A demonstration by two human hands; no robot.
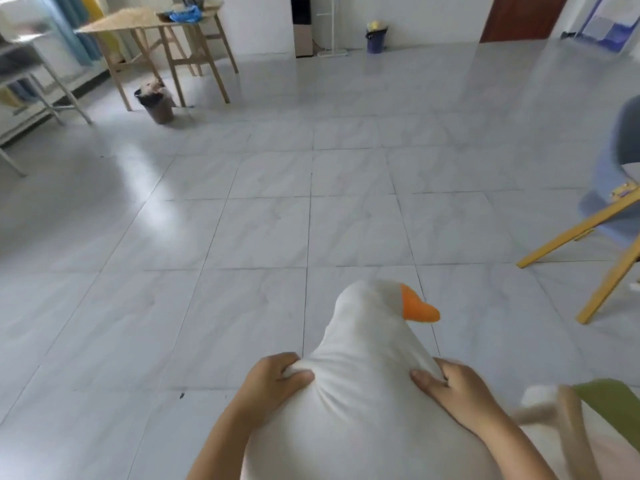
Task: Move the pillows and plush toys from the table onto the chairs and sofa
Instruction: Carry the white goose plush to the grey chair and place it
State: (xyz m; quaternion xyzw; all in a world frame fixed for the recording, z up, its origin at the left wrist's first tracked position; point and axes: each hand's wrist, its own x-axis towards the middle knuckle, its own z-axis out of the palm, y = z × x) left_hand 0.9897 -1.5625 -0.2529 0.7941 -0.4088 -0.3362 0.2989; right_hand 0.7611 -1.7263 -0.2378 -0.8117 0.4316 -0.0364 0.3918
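Observation:
A large white goose plush toy point(367, 375) with an orange beak fills the lower middle of the head view, its head pointing away from me over the tiled floor. My left hand point(273, 379) pinches the fabric on its left side. My right hand point(453, 386) grips its right side. Both hands hold the toy up in front of my body. At the right edge stands a blue chair point(616, 188) with yellow wooden legs. A white and green plush item point(568, 403) shows blurred at the lower right.
A wooden table point(145, 26) with blue clutter stands at the back left, a dark waste bin point(156, 102) by its leg. A metal rack point(31, 74) lines the left wall. A blue bucket point(375, 38) sits by the far wall. White floor tiles lie between.

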